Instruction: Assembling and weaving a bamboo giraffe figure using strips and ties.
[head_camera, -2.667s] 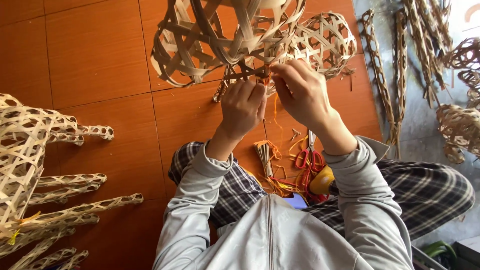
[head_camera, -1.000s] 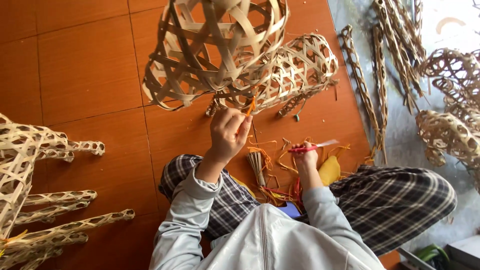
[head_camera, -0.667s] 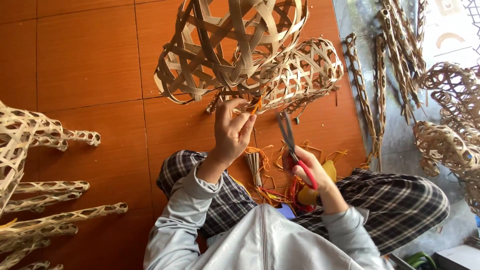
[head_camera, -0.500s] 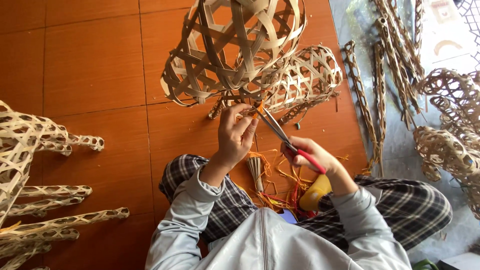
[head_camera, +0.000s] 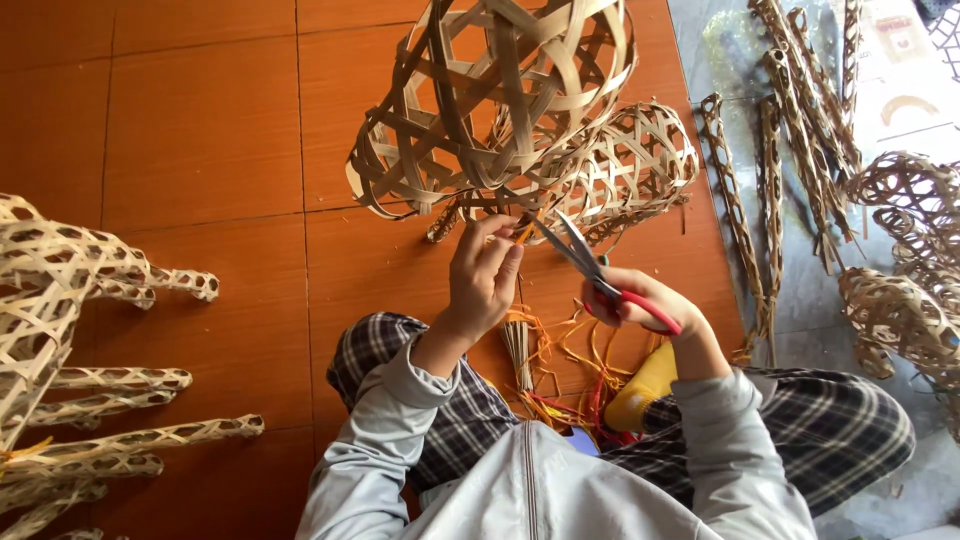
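Since a moment ago, the right hand (head_camera: 640, 300) has lifted the red-handled scissors (head_camera: 590, 268) up and closer to the left hand (head_camera: 485, 275). Its grip is closed around the handles, and the open blades point up and left toward the orange strip (head_camera: 524, 234), which sticks up just past the blade tips. The left hand's grip pinches that strip under the big woven bamboo ball (head_camera: 500, 100), so it is the nearer hand.
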